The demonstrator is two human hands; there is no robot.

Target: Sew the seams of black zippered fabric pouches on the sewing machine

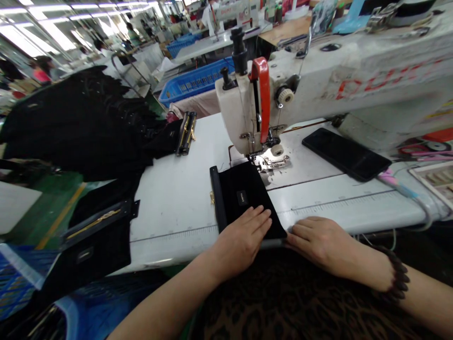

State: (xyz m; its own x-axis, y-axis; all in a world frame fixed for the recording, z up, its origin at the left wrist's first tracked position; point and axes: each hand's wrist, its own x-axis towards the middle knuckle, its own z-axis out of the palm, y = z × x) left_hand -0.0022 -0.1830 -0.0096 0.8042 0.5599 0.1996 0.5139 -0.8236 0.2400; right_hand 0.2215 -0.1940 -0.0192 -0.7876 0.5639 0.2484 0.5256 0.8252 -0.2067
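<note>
A black fabric panel [231, 182] with a small label patch [242, 197] lies on the white sewing table. Its far corner is at the presser foot of the sewing machine [240, 113]. Along its left side runs a dark strip [217, 198] with a gold zipper pull. My left hand [246, 236] rests flat on the panel, fingers stretched out below the label. At the panel's near right corner, my right hand [314, 241] has its fingers bent together and pinches the edge. The needle area is lit; the stitching itself is too small to make out.
A black phone [347, 153] lies right of the needle. Several zipper strips [186, 133] sit at the table's back left. Piled black pieces [71, 118] hang to the left, above blue baskets [95, 307]. Another blue basket [198, 82] stands behind the table.
</note>
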